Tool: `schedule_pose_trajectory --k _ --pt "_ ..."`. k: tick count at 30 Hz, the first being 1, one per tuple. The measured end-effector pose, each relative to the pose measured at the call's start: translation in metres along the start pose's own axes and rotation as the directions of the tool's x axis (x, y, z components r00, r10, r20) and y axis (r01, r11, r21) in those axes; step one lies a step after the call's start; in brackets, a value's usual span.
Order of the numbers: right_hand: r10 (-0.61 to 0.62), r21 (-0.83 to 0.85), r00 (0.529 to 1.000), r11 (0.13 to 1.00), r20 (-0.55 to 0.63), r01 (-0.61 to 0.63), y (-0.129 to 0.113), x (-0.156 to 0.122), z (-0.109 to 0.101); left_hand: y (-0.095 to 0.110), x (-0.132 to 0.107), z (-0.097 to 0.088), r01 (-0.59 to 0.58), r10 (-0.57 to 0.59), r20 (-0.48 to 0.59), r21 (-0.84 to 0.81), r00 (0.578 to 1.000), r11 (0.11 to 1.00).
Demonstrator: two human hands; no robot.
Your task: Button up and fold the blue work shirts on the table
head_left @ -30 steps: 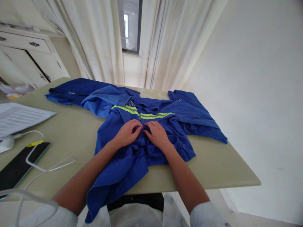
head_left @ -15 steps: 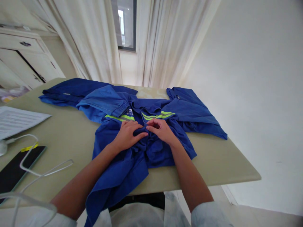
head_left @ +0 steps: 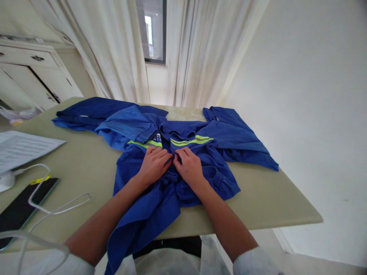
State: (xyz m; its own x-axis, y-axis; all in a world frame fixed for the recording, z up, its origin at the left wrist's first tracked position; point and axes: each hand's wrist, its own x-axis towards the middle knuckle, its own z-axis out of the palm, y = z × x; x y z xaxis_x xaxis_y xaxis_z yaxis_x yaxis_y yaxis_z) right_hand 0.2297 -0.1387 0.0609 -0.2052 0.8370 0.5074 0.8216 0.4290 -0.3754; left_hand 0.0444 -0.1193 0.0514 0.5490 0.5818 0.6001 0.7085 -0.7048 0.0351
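Two hands (head_left: 155, 164) (head_left: 189, 165), one striped jacket (head_left: 172, 182)

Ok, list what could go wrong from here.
The blue cloth jacket with yellow-green stripes hangs partly off the beige table, so it might slide. Its front, bunched around the left hand and right hand, could crease. The thin white cable beside the left forearm might snag.

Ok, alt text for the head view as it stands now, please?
Left hand and right hand pinch the front of a blue jacket with yellow-green stripes, spread on a table. To the left are printed paper, a dark flat device and a white cable.
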Motion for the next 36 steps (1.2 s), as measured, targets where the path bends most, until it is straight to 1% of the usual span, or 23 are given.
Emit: schedule_pose_trajectory --k 2,3,6,8,10,12,18,21,26,28,36 --pt "0.020 -0.035 1.000 0.999 0.016 -0.019 -0.002 -0.001 0.002 0.001 0.000 -0.001 0.002 -0.002 0.000 0.010 1.000 1.000" --pt "0.024 -0.039 1.000 0.999 0.020 -0.023 -0.002 -0.001 0.003 0.002 0.000 -0.001 0.026 -0.026 0.000 0.005 1.000 1.000" --pt "0.018 0.018 1.000 1.000 0.016 -0.018 0.002 0.001 0.005 0.004 0.001 0.000 0.166 -0.166 0.001 -0.035 0.986 0.985" --pt "0.008 0.087 1.000 0.996 0.010 -0.009 0.007 0.002 0.006 0.004 0.001 0.002 0.226 -0.225 0.017 -0.074 0.974 0.971" --pt "0.003 0.135 1.000 0.991 0.007 -0.004 0.011 0.003 0.007 0.004 0.000 0.004 0.216 -0.213 0.043 -0.106 0.976 0.971" --pt "0.000 0.143 1.000 0.990 0.004 -0.001 0.012 0.003 0.007 0.002 0.000 0.006 0.190 -0.185 0.053 -0.125 0.981 0.974" --pt "-0.053 0.025 0.999 0.998 0.001 0.053 0.007 0.000 0.005 0.001 -0.002 0.006 0.156 -0.153 0.033 -0.105 0.988 0.982" --pt "-0.040 -0.041 0.999 0.998 -0.009 0.040 0.005 0.000 0.005 0.003 -0.001 0.003 0.115 -0.115 0.012 -0.066 0.993 0.991" --pt "-0.033 -0.093 0.999 0.995 -0.005 0.033 0.003 0.000 0.005 0.006 -0.001 -0.001 0.045 -0.046 0.023 0.020 0.999 0.999" --pt "-0.031 -0.103 0.999 0.994 0.008 0.032 0.002 0.001 0.005 0.007 -0.001 -0.002 0.042 -0.043 0.019 0.026 0.999 0.999" --pt "-0.024 -0.150 0.997 0.988 0.067 0.034 0.001 0.004 0.002 0.008 -0.001 -0.003 0.089 -0.089 -0.016 0.021 0.996 0.996"
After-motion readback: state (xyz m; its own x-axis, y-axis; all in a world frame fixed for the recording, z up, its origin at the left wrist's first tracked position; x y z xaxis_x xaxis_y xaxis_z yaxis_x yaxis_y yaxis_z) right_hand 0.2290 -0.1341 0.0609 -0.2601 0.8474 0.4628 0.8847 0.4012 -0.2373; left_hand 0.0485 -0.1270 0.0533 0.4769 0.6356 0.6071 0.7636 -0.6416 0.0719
